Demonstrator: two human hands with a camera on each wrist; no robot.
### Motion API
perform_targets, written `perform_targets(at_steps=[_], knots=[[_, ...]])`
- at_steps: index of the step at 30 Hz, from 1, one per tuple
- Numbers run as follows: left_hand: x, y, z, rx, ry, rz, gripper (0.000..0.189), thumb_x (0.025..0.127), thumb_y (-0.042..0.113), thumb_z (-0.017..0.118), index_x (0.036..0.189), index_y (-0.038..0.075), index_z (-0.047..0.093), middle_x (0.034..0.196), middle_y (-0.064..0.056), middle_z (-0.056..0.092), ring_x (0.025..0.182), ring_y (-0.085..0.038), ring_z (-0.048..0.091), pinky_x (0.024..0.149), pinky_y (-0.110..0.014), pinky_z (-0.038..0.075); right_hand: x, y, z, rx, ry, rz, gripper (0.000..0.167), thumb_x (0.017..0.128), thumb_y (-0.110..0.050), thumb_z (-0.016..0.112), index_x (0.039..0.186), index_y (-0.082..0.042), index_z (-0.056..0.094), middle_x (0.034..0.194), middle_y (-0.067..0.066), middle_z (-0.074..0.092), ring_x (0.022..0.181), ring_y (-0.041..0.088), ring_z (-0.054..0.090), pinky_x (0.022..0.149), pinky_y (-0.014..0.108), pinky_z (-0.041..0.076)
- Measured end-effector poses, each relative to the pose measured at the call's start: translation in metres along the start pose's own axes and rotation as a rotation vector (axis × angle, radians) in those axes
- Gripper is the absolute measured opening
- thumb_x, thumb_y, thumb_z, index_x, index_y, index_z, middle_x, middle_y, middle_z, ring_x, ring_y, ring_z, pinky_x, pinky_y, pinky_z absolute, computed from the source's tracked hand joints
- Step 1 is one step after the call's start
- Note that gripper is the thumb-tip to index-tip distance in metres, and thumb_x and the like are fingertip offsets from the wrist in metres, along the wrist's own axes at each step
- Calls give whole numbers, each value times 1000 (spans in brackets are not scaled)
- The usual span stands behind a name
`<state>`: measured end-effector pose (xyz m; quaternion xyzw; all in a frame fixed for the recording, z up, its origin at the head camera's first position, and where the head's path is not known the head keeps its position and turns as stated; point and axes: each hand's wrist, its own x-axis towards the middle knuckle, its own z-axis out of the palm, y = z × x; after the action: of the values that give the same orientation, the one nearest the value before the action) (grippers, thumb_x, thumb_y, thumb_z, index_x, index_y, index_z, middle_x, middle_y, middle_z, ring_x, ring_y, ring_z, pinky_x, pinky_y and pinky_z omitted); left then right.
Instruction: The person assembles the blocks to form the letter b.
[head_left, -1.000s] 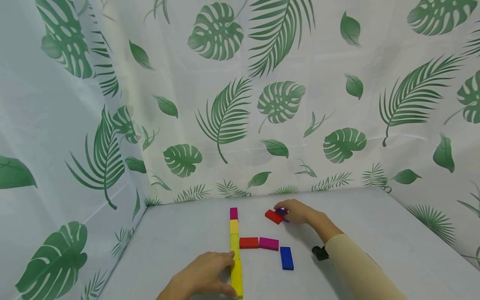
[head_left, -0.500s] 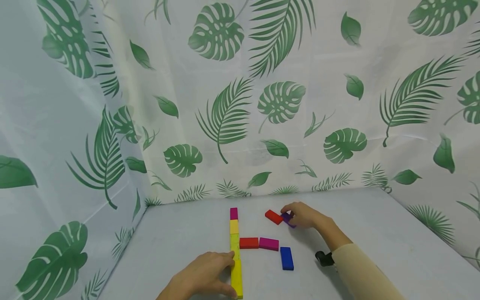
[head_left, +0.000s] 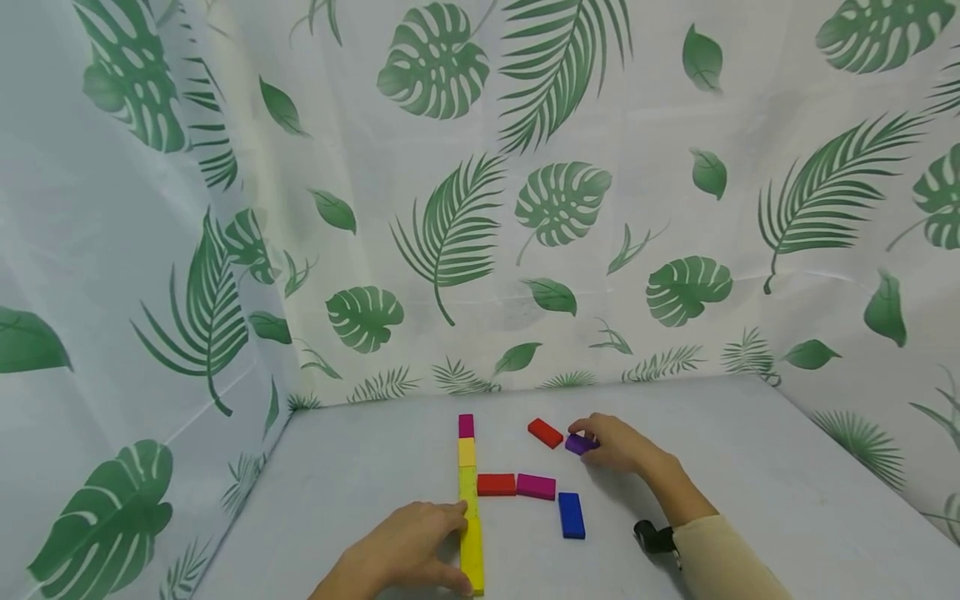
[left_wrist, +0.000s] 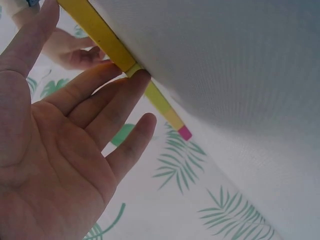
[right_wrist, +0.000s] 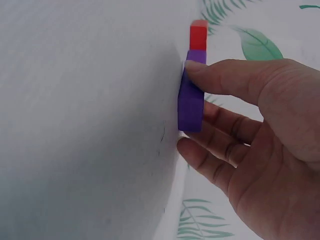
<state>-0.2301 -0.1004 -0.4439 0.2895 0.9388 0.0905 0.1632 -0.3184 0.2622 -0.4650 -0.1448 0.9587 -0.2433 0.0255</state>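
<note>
My left hand [head_left: 408, 546] rests at the left side of a column of blocks, fingers fairly straight. Its thumb is near the close end of the long yellow block [head_left: 472, 558]; in the left wrist view its fingertips touch where this block meets the yellow-green block [left_wrist: 157, 100]. Beyond stand a light orange-yellow block [head_left: 467, 452] and a magenta block [head_left: 466, 426]. With thumb and fingers, my right hand [head_left: 618, 446] pinches a purple block [head_left: 578, 444] low at the table, partly covering it. A tilted red block [head_left: 545, 432] lies just left of the purple one.
Right of the column, a second red block [head_left: 497, 485] touches or nearly touches it, followed by another magenta block [head_left: 536, 487]. A blue block [head_left: 572, 516] lies turned lengthwise nearby. Leaf-printed cloth [head_left: 555, 333] walls in the white table [head_left: 360, 458].
My right hand has moved right and slightly closer with the purple block, which now shows more and sits slightly apart from the tilted red block. My left hand has stayed put.
</note>
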Motion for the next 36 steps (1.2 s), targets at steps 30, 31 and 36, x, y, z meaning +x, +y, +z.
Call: perform_targets(at_steps=[30,31,36], knots=[[-1,2,-4,14,3,11,68,77,63,84,133,27,70,146,7,63,128,-12,63,110,-41,53,-11,-8,-12,92,-1,-240,41,94,-11,75,135,-13,67,110,-4,65,104,16,60,85,30,58],[-1,2,-4,13,4,10,68,77,63,84,133,27,71,147,7,63,128,-12,63,110,-41,53,-11,-11,-13,91,-11,-250,40,94,-12,75,134,-13,67,110,-5,65,104,16,60,85,30,58],[-1,0,-1,-1,5,10,67,76,63,85,131,28,71,146,7,63,127,-12,63,110,-41,53,-15,-24,-16,87,-44,-294,41,95,-15,75,135,-12,66,110,-5,65,103,15,61,85,28,58]])
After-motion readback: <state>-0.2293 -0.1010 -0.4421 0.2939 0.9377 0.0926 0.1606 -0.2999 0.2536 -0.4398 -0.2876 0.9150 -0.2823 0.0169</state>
